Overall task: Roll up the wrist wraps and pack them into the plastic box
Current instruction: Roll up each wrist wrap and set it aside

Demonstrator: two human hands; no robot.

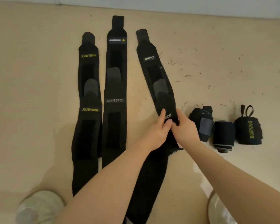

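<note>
Two bare forearms reached in from the near edge, and both hands met on the nearer wrist wrap (166,102) of the rightmost laid-out pair, its white label partly covered by fingers (only "INCYO" could be read). The left hand (158,131) had its grip closed round the strap from the left, index finger lying along the fabric; the right hand (184,128) pinched the same strap from the right. The partner strap (149,62) beyond carried a white "IINCYO" tag. To the left lay flat wraps marked "BOKEERSI" (115,101) and, in yellow, "XUEYING" (89,109). Three rolled wraps stood to the right on the beige floor (217,70); the farthest roll (248,131) read "XUEYING". I could not make out a plastic box.
</note>
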